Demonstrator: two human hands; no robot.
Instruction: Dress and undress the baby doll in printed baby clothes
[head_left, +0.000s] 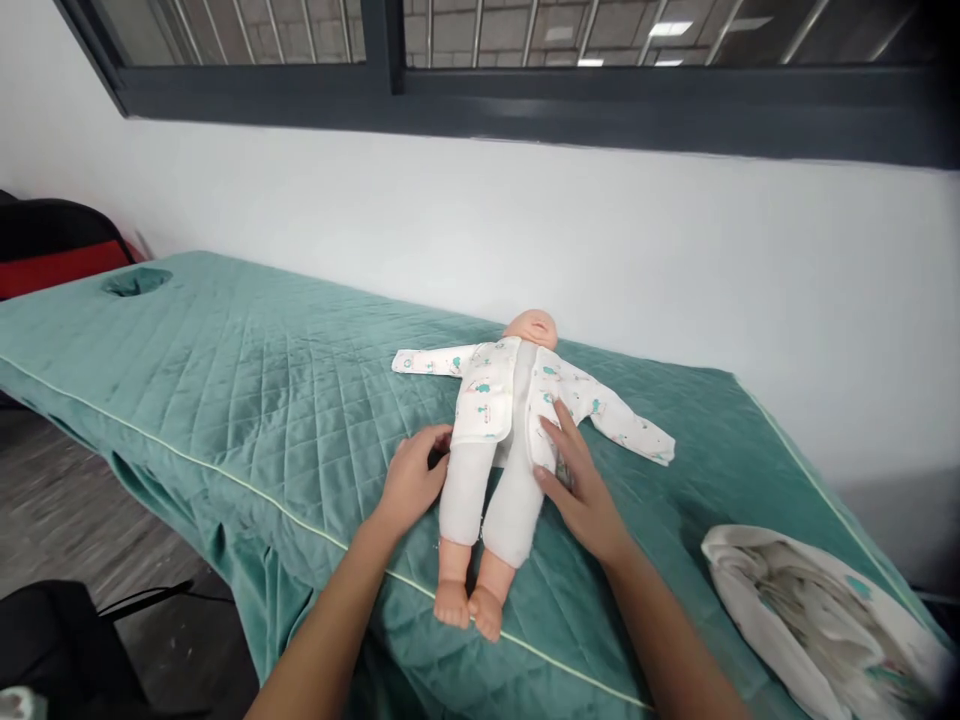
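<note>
Green quilted bed [300, 400] runs along white wall [300, 220] under window [480, 90]; doll [523, 400] lies face-up, right hand [583, 490] spread on shirt [484, 395], left hand [411, 478] alongside, grip unclear.

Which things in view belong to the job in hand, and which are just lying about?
Seemingly part of the job:
Doll
Open printed jacket on the doll, right hand at one front flap, left hand by the other side
Green quilted cover underneath

Apparently lying about, untouched:
Crumpled pale cloth
Black-and-red item, far left
Black item, lower left
</note>
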